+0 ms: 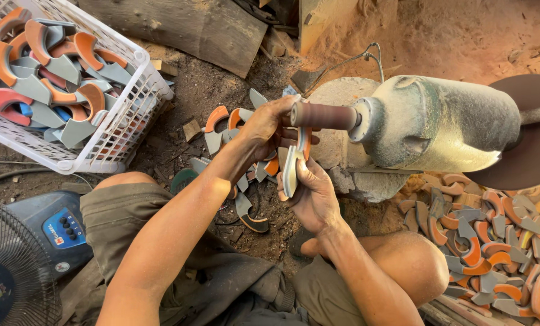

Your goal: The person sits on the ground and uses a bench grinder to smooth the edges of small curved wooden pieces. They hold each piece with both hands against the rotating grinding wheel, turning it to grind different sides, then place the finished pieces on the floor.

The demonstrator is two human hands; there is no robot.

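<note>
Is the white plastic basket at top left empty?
No: the white plastic basket is heaped with curved grey and orange pieces.

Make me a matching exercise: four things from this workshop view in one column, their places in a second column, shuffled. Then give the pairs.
1. white basket
2. fan
3. sanding drum
4. curved piece

A. on the motor's shaft
B. bottom left corner
C. held in both hands
D. top left, full of grey and orange pieces

Pairs: 1-D, 2-B, 3-A, 4-C. The left hand grips its top, the right hand its lower end.
</note>
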